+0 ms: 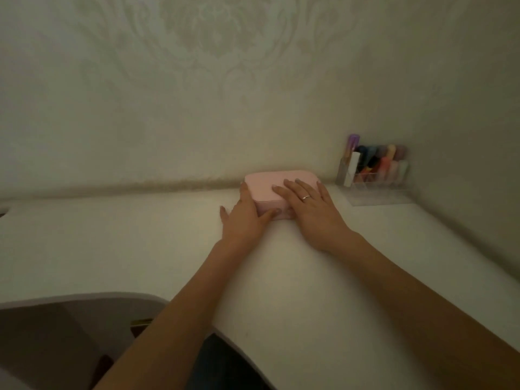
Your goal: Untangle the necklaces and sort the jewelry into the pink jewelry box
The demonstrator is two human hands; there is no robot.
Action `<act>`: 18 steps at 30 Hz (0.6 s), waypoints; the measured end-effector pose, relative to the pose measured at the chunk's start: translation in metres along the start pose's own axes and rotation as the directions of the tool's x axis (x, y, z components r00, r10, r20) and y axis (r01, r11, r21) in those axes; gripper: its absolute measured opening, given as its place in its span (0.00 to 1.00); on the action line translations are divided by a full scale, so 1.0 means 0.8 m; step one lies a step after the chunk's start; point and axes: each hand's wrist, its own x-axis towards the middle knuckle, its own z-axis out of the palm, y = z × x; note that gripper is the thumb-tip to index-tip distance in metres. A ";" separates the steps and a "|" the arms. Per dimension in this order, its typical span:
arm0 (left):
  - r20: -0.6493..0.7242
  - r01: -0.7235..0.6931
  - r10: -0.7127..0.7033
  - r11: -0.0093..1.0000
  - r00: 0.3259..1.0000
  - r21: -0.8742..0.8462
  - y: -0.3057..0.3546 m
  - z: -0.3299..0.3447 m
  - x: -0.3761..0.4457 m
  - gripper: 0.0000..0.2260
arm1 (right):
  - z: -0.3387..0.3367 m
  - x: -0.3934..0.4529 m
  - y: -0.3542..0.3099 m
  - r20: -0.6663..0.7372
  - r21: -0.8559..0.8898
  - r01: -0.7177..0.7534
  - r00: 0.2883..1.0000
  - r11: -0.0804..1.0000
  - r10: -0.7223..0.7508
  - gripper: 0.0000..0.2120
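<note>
Two hands (247, 218) (309, 209) on closed pink jewelry box (267, 184), long axis along wall.

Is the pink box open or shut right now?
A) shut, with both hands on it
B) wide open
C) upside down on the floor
A: the pink box lies closed on the white table, the right hand flat on its lid and the left hand against its near corner.

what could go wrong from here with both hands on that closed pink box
1. The box sits far back against the wall; pulled in fast, it may slip from the left hand or right hand.
2. The organizer stands just right of it; a sideways swing could knock it.
3. Dim light may hide fine chains.
</note>
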 end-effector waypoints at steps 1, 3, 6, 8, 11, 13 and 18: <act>0.015 -0.026 0.026 1.000 1.000 -0.018 0.006 0.006 0.009 0.42 | 0.000 0.001 0.013 0.008 0.001 -0.011 1.000 1.000 0.011 0.28; 0.038 -0.089 0.091 0.995 0.995 -0.052 0.017 0.016 0.023 0.41 | -0.002 0.000 0.037 -0.004 0.030 -0.029 1.000 0.999 0.029 0.26; 0.046 -0.131 0.133 0.990 0.990 -0.046 0.027 0.028 0.033 0.41 | -0.001 -0.003 0.061 -0.044 0.065 -0.010 0.999 0.998 0.013 0.27; 0.040 -0.132 0.135 0.989 0.990 -0.071 0.032 0.036 0.034 0.41 | 0.001 -0.006 0.071 -0.062 0.073 -0.006 0.998 0.997 0.010 0.26; 0.036 -0.162 0.165 0.983 0.986 -0.085 0.039 0.048 0.035 0.40 | 0.003 -0.012 0.084 -0.102 0.079 -0.025 0.994 0.997 0.033 0.24; 0.027 -0.159 0.163 0.982 0.986 -0.102 0.040 0.054 0.037 0.40 | 0.004 -0.014 0.092 -0.119 0.088 -0.004 0.993 0.996 0.015 0.25; 0.032 -0.137 0.139 0.989 0.990 -0.063 0.041 0.055 0.037 0.40 | 0.016 -0.010 0.097 -0.173 0.097 0.031 0.985 0.995 -0.014 0.25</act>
